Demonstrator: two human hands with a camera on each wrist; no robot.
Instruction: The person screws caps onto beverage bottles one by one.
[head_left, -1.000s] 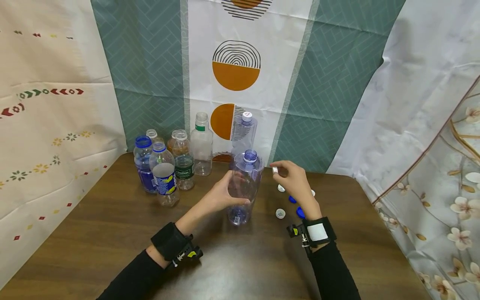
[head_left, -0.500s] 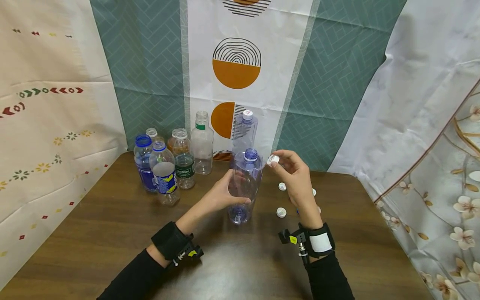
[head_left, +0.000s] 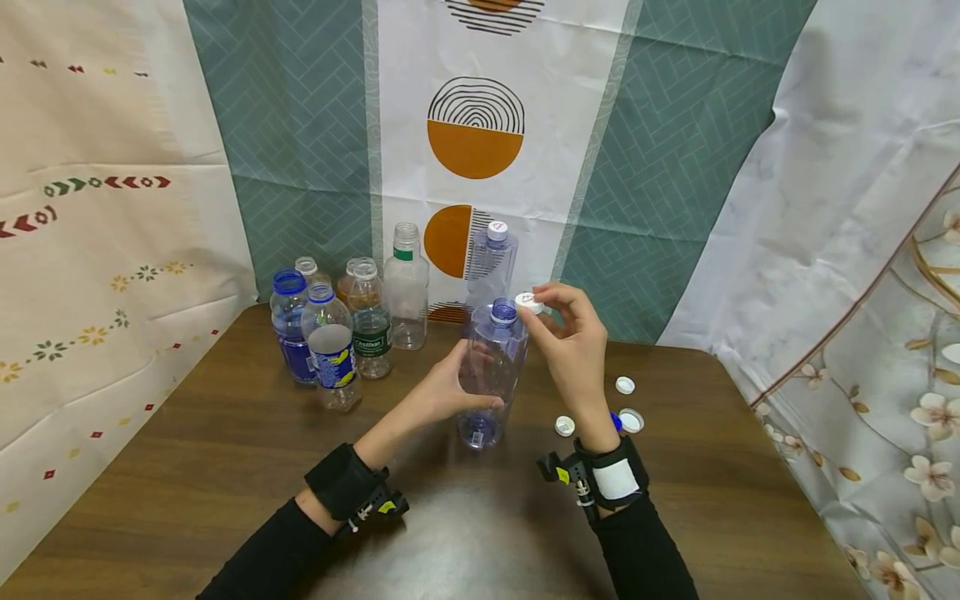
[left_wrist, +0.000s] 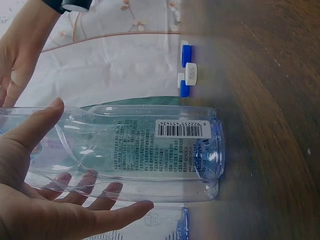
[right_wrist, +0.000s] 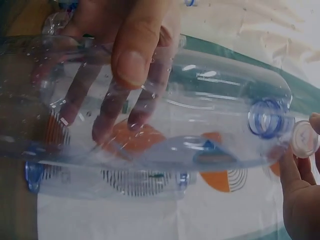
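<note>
Upright on the table stands a clear, bluish plastic bottle (head_left: 491, 367) with an uncapped blue-tinted neck. My left hand (head_left: 442, 387) grips it round the middle; in the left wrist view the thumb and fingers (left_wrist: 122, 212) wrap its two sides. Beside the neck, my right hand (head_left: 573, 342) pinches a white bottle cap (head_left: 529, 302) between thumb and fingertips. In the right wrist view the cap (right_wrist: 305, 139) is held close to the bottle's mouth (right_wrist: 267, 118); whether they touch, I cannot tell. Behind stands a similar bottle (head_left: 491, 262) with a white cap on.
Several uncapped bottles cluster at the left, among them a blue-rimmed one (head_left: 291, 325), a lemon-labelled one (head_left: 330, 358) and a tall clear one (head_left: 407, 292). Loose white caps (head_left: 565, 426) and blue caps (left_wrist: 186, 56) lie right of the held bottle. A patterned cloth (head_left: 480, 50) hangs behind the table.
My right hand has moved left and up with the white cap, from right of the bottle to beside its neck, tilting the cap top-side up. My left hand and the bottle stay put.
</note>
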